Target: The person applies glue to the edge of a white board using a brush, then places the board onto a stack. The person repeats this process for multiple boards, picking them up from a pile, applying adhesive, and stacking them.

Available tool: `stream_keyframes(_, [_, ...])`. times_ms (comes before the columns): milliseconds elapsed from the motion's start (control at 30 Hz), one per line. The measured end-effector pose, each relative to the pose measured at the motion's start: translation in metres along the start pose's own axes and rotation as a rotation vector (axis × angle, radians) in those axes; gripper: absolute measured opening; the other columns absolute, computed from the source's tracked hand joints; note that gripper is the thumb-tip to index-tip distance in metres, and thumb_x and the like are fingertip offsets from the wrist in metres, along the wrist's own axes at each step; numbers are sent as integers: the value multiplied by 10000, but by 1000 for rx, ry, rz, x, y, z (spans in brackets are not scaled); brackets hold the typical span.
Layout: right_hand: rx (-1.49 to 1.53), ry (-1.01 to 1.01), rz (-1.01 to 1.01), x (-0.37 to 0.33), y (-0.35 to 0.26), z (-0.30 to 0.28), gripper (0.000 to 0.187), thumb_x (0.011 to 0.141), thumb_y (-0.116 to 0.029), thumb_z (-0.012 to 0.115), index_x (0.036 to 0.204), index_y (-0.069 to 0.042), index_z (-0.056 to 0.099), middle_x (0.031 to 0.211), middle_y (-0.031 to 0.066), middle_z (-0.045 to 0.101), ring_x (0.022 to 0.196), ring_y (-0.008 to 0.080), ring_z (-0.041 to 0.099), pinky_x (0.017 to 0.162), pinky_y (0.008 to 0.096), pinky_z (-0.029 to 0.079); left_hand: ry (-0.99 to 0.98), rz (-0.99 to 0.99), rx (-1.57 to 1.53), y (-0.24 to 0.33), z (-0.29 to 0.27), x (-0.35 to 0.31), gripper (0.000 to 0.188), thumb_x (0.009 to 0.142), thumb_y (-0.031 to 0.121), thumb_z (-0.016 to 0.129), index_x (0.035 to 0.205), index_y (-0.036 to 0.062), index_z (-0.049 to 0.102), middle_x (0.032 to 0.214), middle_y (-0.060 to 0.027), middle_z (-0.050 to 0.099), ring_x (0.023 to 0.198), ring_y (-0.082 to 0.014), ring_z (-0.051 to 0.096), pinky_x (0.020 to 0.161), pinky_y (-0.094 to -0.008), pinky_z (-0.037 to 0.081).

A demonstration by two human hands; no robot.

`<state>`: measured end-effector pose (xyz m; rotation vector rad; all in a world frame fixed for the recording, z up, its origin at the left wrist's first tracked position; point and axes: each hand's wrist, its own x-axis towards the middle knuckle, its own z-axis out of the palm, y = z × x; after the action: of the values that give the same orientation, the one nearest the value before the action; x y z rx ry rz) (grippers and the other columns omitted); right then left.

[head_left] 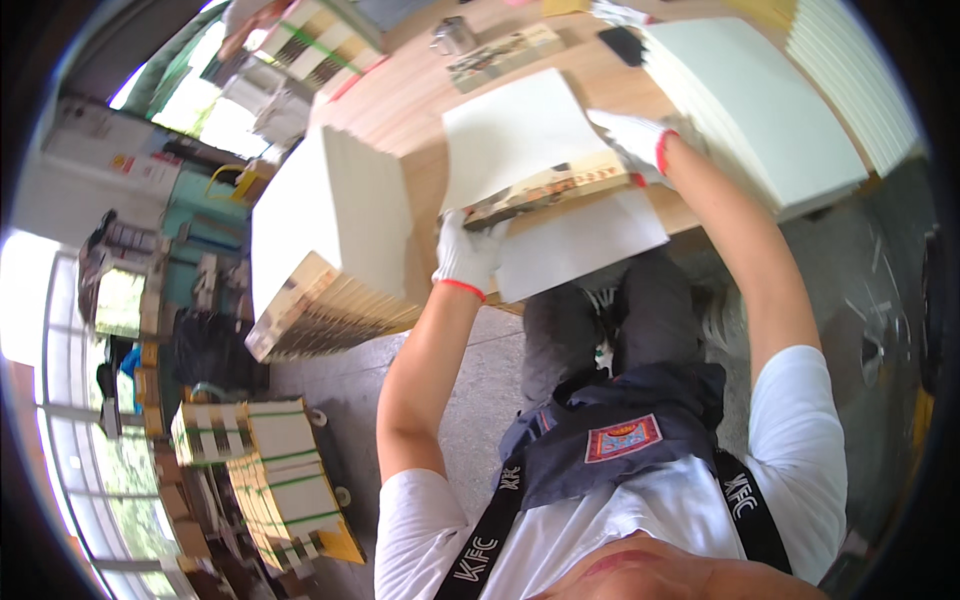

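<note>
A thick, book-like block with a plain white top (520, 120) and a printed brown-and-cream edge (550, 188) lies before me on the table. My left hand (468, 250), in a white glove with a red cuff, is closed round its near left corner. At the block's right side is my right hand (636, 142), gloved the same way; it grips that side with long, fairly straight fingers, and its thumb is hard to see. A loose white sheet (585, 245) lies under the block's near edge and sticks out over the table's front edge.
Left stands a tall stack of similar blocks (325, 290); right, stacks of white sheets (750, 110). Behind are a printed block (507, 55), a metal mug (453, 36) and a black phone (622, 46). Strapped bundles (285, 470) stand lower left. Another person's arm (250, 28) shows far left.
</note>
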<state>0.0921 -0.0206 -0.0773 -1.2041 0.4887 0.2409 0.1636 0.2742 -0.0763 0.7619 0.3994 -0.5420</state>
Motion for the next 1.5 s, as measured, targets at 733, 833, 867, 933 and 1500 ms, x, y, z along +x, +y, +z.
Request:
stream_keyframes(733, [-248,-115,-885,54,-65,302,488,977,-420,530,1251,-21,593,1213,137,654,1072,241,608,930,344,461,120,1160,804,261,-100,-194,291,955,244,622,1095,-5,679,833,-40,658,766,-84,629,647,-228,468])
stream_keyframes(833, [-951,96,-845,70,-54,330,606,949,-560,457,1180,-23,614,1178,200,653,1074,351,622,906,415,478,495,1082,1324,293,-160,-169,351,943,351,567,1056,40,686,867,-143,695,806,-232,673,695,-352,485])
stream_keyframes(867, [-1145,173,-802,53,-55,332,640,938,-591,439,1170,-22,616,1174,211,649,1085,368,614,910,429,475,670,1027,1649,289,-162,-165,383,936,391,536,1045,55,685,903,-190,705,841,-311,683,731,-411,488])
stream_keyframes(933, [-1129,169,-778,57,-53,328,689,911,-644,431,1172,-35,617,1162,196,658,1073,351,618,907,448,467,661,1134,1619,282,-170,-155,406,929,401,489,1029,54,675,923,-218,691,889,-374,665,776,-433,473])
stream_keyframes(1500, [-843,115,-1207,24,0,285,393,978,-496,508,1084,-123,574,928,150,656,842,333,635,758,432,498,381,1859,1433,231,-96,-159,500,948,4,572,1435,-3,463,1489,-158,462,1352,-284,465,1134,-394,355])
